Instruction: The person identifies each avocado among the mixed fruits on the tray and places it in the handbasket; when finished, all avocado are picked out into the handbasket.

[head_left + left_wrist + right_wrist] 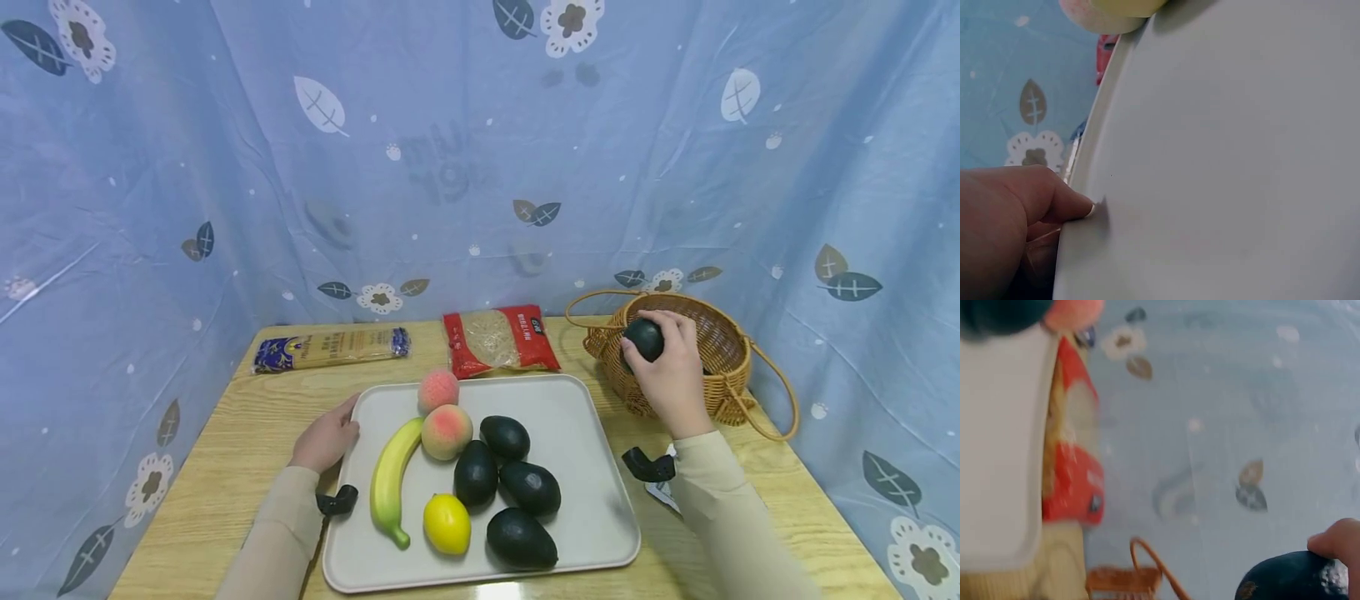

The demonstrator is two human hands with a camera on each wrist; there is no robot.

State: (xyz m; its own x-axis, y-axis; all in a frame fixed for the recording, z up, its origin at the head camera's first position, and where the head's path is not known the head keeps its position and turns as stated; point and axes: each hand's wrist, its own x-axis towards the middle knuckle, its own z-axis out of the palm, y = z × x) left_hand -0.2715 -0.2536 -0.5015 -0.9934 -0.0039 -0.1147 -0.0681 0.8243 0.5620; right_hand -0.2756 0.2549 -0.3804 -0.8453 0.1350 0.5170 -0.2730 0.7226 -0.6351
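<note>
Head view: at the tray's (pixel 592 450) two o'clock, see a wicker basket (pixel 720 329), with an avocado (pixel 642 339) held at its nine o'clock side. Gripped by the right hand (pixel 671 371), with curled fingers over the top and thumb below. Probably in mid-transfer between basket and tray; cannot tell in which direction. Keep that wrapped hold, clear rim and handle, and set down softly rather than drop, to prevent rolling. If bound for the tray, use the bare strip at three o'clock, beyond four other avocados (pixel 529 488) bunched from the centre out to five. Avoid nudging the lemon (pixel 447 523) at seven, banana (pixel 393 483) at nine or peaches (pixel 447 432) at eleven.

Left wrist view: find the left hand (pixel 1000 225) pinching the tray's edge, with thumb tip over the rim, clearer here than from the head, and other fingers partly hidden. Steady lightly, without tipping. No sight of the held avocado.

Right wrist view: find it at five o'clock, showing a brownish end spot (pixel 1247 589) unseen from the head. Only one digit visible on it. At six, watch for the basket's handle (pixel 1161 569).
</note>
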